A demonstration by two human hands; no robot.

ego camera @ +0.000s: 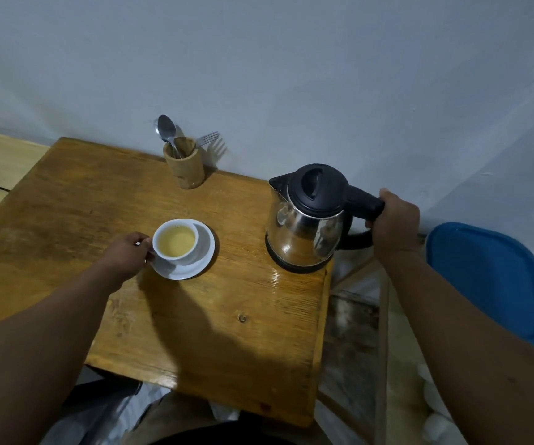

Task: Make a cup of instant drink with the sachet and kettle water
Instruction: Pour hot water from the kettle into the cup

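Kettle [305,220] upright at worktop [195,316] right edge, right hand [394,220] closed round its handle, saucer [201,255] mid-worktop carrying cup [175,240] of pale yellow drink, left hand [127,252] gripping the cup's left side.

Both bare forearms reach forward, well apart. The left hand [127,252] lies low, knuckles up, its fingers curled against the cup [175,242]. The right hand [394,220] is fisted around the kettle handle [363,203], wrist straight.
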